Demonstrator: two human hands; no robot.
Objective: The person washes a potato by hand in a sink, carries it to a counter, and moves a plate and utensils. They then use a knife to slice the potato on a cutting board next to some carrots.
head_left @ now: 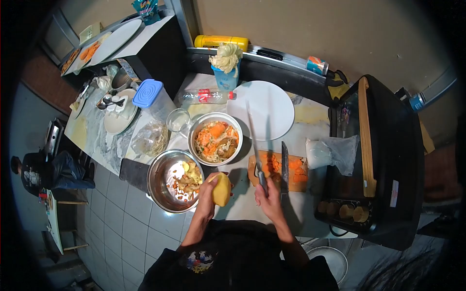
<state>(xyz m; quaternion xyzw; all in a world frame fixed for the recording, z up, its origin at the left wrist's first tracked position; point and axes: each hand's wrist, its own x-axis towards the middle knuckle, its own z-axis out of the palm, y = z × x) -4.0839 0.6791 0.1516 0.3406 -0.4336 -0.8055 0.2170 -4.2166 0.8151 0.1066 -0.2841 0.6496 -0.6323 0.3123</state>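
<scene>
My left hand (207, 196) is wrapped round a peeled yellow potato (222, 189), just right of a steel bowl (152, 186) that holds peelings. In my right hand (269, 199) is the dark handle of a long knife (254, 140), its blade pointing away from me over the edge of a white plate (279, 111). A wooden board (302, 185) with sliced orange pieces lies beyond and right of that hand, and a second knife (285, 162) rests across it. Behind the potato stands a white pot (239, 131) with shredded orange and pale food and a brown unpeeled lump.
A black oven (388, 160) stands at the right, with a plastic bag (335, 150) beside it. Farther back are a clear bottle (204, 96), a glass (178, 120), a blue-lidded container (148, 94) and a blue cup (225, 77). Another person (51, 169) sits at the far left.
</scene>
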